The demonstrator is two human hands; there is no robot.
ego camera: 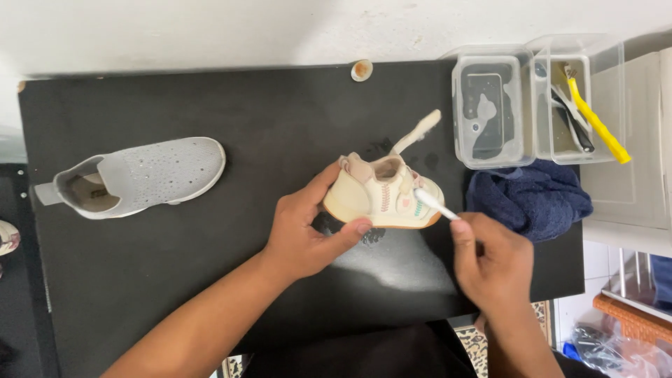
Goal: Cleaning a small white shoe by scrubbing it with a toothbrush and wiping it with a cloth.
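A small cream child's shoe (371, 192) with a tan sole stands on the black table (210, 280). My left hand (308, 227) grips its heel end between thumb and fingers. A white toothbrush (434, 203) is in my right hand (490, 262), with its head pressed against the shoe's side near the toe. A second white brush (418, 131) lies on the table just behind the shoe. A wet patch shows on the table under the shoe.
A grey knit sneaker (136, 175) lies at the left. Two clear plastic tubs stand at the back right: one (488, 112) holds soapy water, the other (584, 105) holds a yellow-handled brush and dark tools. A dark blue cloth (532, 199) lies beside them.
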